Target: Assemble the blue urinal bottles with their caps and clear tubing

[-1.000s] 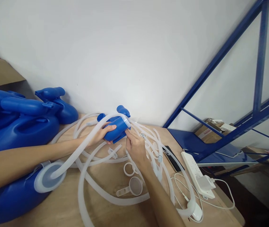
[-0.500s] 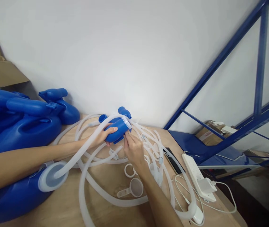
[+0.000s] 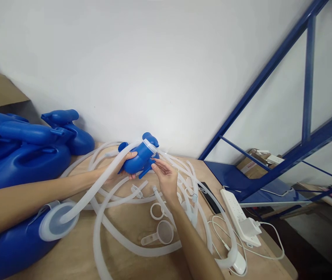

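Observation:
A blue plastic piece (image 3: 138, 160) with a clear rim at its upper end is held in my left hand (image 3: 125, 165), thumb on its side and fingers beneath. My right hand (image 3: 166, 173) is just right of it, thumb and forefinger pinched near a blue flap (image 3: 146, 171); whether something small is between them is too small to tell. A translucent hose (image 3: 104, 179) runs from the clear collar (image 3: 59, 221) of a large blue container (image 3: 11, 245), passing over my left forearm towards the blue piece.
Tangled hoses (image 3: 136, 249), clear rings (image 3: 157, 210) and a clear scoop-shaped part (image 3: 165, 232) lie on the wooden table (image 3: 130, 268). Blue containers (image 3: 34, 163) stand left; a phone (image 3: 211, 200), power strip (image 3: 238, 216) and blue rack (image 3: 259, 81) are right.
My right hand has drawn slightly back from the blue piece, its fingers more extended. The blue piece has tilted, showing more of its flap. A hose end now shows beside my right wrist. The view has shifted slightly.

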`<state>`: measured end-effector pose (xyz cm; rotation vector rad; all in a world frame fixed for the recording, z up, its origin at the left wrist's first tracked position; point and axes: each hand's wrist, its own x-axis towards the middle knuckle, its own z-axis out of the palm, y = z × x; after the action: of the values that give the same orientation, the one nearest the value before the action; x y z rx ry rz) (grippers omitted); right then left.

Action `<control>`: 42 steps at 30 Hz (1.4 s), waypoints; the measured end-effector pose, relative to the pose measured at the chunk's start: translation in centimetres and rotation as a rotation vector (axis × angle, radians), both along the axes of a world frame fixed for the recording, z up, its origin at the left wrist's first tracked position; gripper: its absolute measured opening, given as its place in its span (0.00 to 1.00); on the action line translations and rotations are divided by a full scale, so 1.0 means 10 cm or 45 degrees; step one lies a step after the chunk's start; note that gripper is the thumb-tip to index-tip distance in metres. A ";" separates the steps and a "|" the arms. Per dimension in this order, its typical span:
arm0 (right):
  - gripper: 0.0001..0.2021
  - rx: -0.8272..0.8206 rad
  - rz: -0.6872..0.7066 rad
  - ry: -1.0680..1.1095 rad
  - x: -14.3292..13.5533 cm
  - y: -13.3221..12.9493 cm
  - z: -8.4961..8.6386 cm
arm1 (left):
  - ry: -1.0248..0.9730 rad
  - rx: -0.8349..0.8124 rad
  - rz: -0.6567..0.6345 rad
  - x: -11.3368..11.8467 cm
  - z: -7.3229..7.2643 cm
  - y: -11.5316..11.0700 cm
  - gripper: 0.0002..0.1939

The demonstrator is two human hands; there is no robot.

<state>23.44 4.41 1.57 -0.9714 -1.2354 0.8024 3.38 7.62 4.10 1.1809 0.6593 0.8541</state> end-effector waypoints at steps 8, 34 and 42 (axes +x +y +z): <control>0.11 0.193 -0.069 -0.167 -0.05 -0.06 -0.10 | 0.054 0.003 0.031 0.02 0.01 -0.01 0.20; 0.16 0.301 -0.280 -0.362 -0.15 -0.17 -0.18 | 0.071 -0.117 0.080 0.05 0.13 -0.09 0.21; 0.16 0.239 -0.260 -0.189 -0.16 -0.05 -0.26 | 0.100 -0.062 0.077 0.07 0.13 -0.07 0.24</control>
<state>21.86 3.95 -1.06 -0.9979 -1.2894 0.4525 4.13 6.93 5.36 1.1600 0.7791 0.8417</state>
